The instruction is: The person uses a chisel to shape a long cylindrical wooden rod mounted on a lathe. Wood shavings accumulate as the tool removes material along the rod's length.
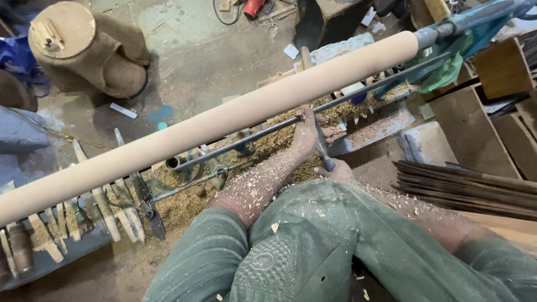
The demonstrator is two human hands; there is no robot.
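A long smooth pale wooden cylinder (pixel 224 120) is mounted on a lathe and runs from lower left to upper right. Below it lies a thin dark metal tool rest bar (pixel 358 92). My left hand (pixel 306 134) presses the front of a turning chisel (pixel 323 148) onto the bar, just under the cylinder. My right hand (pixel 337 170) grips the chisel's dark handle close to my knee. Wood shavings cover both forearms and my green trousers (pixel 313 240).
Several wood-handled chisels (pixel 106 212) lie in a row at lower left. Sawdust (pixel 184 204) covers the lathe bed. A sack-covered round stump (pixel 84 50) stands at upper left. Dark metal rods (pixel 464 187) are stacked at right, beside wooden boxes (pixel 475 128).
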